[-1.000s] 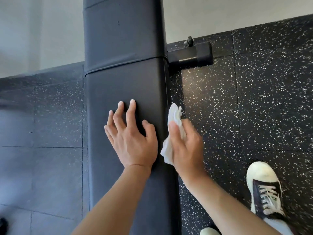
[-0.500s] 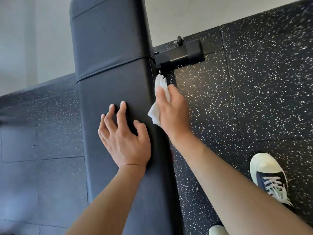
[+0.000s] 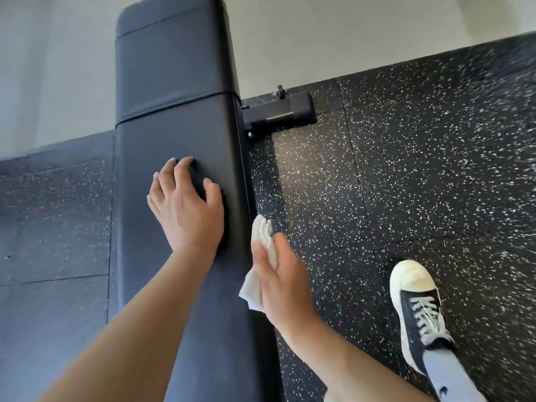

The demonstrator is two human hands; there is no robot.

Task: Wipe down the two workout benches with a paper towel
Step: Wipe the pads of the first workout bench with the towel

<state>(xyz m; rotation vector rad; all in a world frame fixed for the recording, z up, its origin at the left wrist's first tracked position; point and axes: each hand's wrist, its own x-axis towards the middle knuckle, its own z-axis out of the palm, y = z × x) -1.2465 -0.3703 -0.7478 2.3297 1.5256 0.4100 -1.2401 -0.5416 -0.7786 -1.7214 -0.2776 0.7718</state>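
Note:
A long black padded workout bench (image 3: 174, 91) runs from the bottom of the head view up to the wall, with a seam across its pad. My left hand (image 3: 188, 210) rests on top of the pad, fingers spread and slightly bent. My right hand (image 3: 278, 277) holds a folded white paper towel (image 3: 262, 242) against the bench's right side edge, just below the level of my left hand. The towel sticks out above my fingertips and below my palm. Only one bench is in sight.
A black metal foot bar (image 3: 280, 113) of the bench frame juts right near the wall. The floor is black speckled rubber tiles (image 3: 420, 169). My right foot in a navy and white sneaker (image 3: 417, 311) stands on the floor at the right. A pale wall (image 3: 348, 30) lies beyond.
My right hand with the paper towel has slid back toward me along the bench's right edge, from near the foot bar. My left hand stays on the pad.

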